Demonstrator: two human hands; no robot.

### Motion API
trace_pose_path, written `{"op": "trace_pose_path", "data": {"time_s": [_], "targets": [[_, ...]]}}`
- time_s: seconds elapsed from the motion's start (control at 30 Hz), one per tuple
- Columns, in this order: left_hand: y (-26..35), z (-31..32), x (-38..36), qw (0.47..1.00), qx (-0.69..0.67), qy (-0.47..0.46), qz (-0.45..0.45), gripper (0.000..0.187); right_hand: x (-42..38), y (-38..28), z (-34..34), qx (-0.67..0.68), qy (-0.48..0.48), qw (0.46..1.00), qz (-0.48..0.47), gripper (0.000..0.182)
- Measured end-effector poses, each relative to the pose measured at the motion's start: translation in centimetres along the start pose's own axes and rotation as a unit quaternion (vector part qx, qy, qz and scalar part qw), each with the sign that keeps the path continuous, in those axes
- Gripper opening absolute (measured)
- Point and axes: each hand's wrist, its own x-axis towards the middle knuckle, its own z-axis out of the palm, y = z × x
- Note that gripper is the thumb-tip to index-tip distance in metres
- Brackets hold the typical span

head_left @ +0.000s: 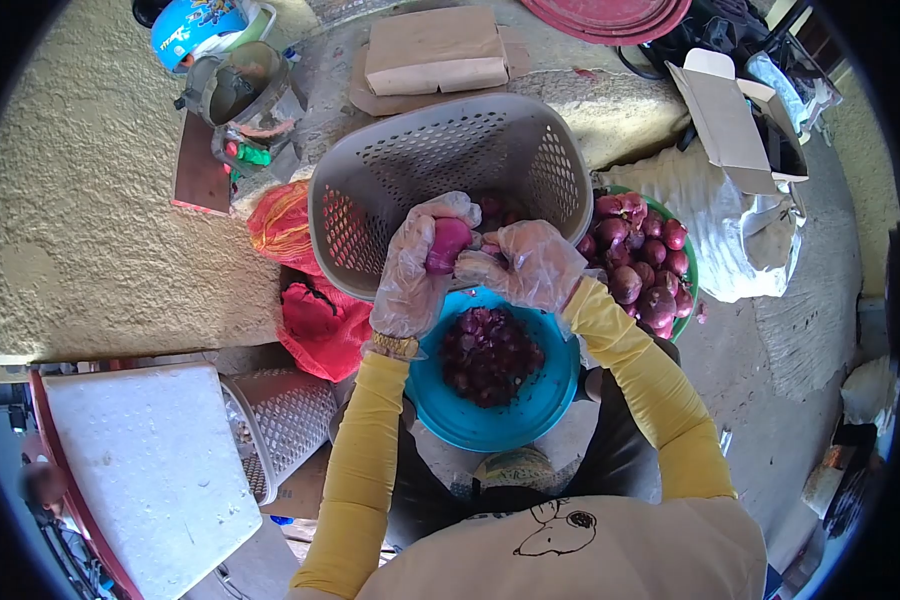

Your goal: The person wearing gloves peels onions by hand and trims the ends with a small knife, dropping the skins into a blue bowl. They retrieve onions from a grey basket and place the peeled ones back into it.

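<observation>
My left hand (417, 262), in a clear plastic glove, is closed around a red onion (448, 245) with a bright purple surface. Close beside it, my gloved right hand (532, 262) has its fingers bent inward toward the onion; whatever they pinch is hidden. Both hands are over the near rim of a grey perforated basket (390, 150), which has some dark red onions at its bottom. Below them, between my legs, a blue basin (470, 428) holds a heap of dark red pieces (490, 355), too small to tell apart. Whole red onions (645, 255) fill a green basin (692, 270) to the right.
A red mesh sack (315, 320) lies left of the basket. Farther left are a white perforated basket (290, 420) and a white-topped table (150, 470). Cardboard (435, 50) lies behind, with an open box (720, 120) and white sack (715, 210) at right.
</observation>
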Motion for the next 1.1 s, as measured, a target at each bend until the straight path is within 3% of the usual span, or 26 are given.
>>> {"op": "trace_pose_path", "data": {"time_s": [0.2,0.3,0.37,0.4,0.47,0.57,0.67,0.77,0.87,1.1], "targets": [[0.0,0.1,0.2,1.0,0.013,-0.006,0.012,0.051,-0.3,-1.2,-0.8,0.13,-0.05,0.989,0.046,0.06],[0.1,0.1,0.1,1.0,0.01,-0.01,-0.008,0.051,-0.3,-1.3,-1.4,0.042,-0.065,0.997,0.018,0.062],[0.2,0.0,0.1,1.0,0.014,0.008,-0.021,0.05,-0.4,-1.0,-1.4,-0.049,-0.054,0.993,-0.092,0.053],[0.1,-0.2,0.2,1.0,0.014,0.008,-0.021,0.05,-0.4,-0.9,-1.3,-0.049,-0.053,0.993,-0.092,0.053],[-0.1,-0.7,0.5,0.999,0.028,0.007,0.036,0.048,-0.6,-0.8,-0.9,-0.116,-0.036,0.981,-0.153,0.06],[0.2,-0.5,0.4,0.998,0.034,0.03,0.044,0.047,-0.7,-0.6,-0.7,-0.117,0.013,0.974,-0.191,0.065],[0.1,-1.1,0.3,0.999,0.016,0.041,0.004,0.047,-0.6,-1.8,-2.0,-0.164,-0.03,0.975,-0.15,0.065],[0.3,-0.5,0.2,0.993,-0.03,0.097,-0.054,0.049,-0.5,-1.6,-1.8,-0.188,0.005,0.969,-0.163,0.07],[0.6,-0.7,0.1,0.992,-0.047,0.08,-0.088,0.05,-0.6,-1.6,-1.8,-0.17,-0.013,0.975,-0.14,0.075],[0.4,-1.3,0.1,0.992,-0.008,0.101,-0.079,0.052,-0.7,-1.8,-2.0,-0.175,-0.048,0.971,-0.155,0.066]]}}
